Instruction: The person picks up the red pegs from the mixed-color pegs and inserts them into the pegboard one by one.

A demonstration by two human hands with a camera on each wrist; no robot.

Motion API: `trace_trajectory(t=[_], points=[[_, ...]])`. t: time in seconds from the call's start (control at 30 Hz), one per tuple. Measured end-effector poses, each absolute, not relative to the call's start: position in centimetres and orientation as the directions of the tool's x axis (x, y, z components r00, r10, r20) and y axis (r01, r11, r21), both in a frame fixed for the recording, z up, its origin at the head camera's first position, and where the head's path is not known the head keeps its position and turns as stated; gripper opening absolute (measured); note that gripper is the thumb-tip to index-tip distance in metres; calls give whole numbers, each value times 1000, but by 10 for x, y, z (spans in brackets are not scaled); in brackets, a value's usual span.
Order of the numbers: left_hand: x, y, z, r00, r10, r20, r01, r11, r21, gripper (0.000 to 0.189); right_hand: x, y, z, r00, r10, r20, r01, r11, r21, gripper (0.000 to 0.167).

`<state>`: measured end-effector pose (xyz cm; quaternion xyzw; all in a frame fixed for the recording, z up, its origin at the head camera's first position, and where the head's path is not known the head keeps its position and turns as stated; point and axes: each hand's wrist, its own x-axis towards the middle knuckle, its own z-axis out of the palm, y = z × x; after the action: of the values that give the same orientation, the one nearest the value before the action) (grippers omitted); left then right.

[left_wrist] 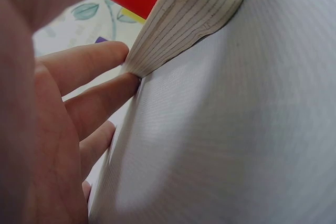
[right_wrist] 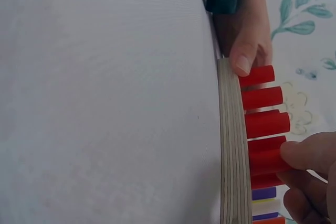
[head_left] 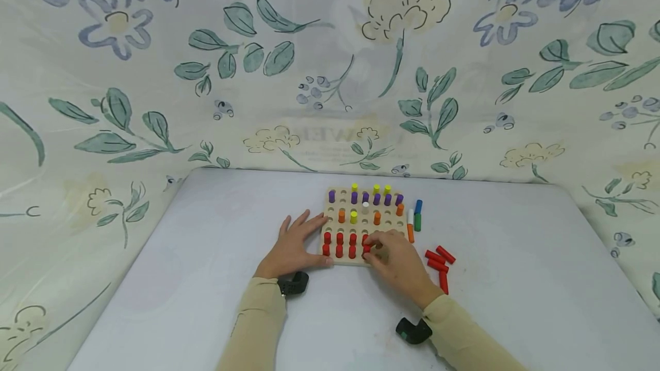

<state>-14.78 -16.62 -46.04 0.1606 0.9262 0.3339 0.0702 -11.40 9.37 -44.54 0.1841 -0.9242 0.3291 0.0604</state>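
A wooden pegboard [head_left: 332,223] lies on the table, with two rows of red pegs at its near side. Between thumb and fingers, my right hand [head_left: 399,262] pinches a red peg [right_wrist: 268,162] at the near row, just right of the other red ones. The right wrist view has this peg upright against the board's top. My left hand [head_left: 294,248] steadies the left side of the board, its fingers spread along the edge and its thumb by the near left corner. In the left wrist view, fingertips [left_wrist: 131,80] touch the board's side.
Several loose red pegs [head_left: 437,265] lie right of the board. Closer to its right edge are blue [head_left: 419,206], green [head_left: 417,222], white [head_left: 410,216] and orange [head_left: 410,233] pegs. Purple, yellow and orange pegs stand in the far rows. A floral curtain [head_left: 330,73] hangs behind the table.
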Motion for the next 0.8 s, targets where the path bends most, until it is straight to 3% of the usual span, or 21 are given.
trace_trajectory(t=[0.8], points=[[-149, -166, -462, -939, 344, -10, 259, 727, 636, 96, -113, 91, -445, -922, -318, 219, -386, 739, -553, 26]])
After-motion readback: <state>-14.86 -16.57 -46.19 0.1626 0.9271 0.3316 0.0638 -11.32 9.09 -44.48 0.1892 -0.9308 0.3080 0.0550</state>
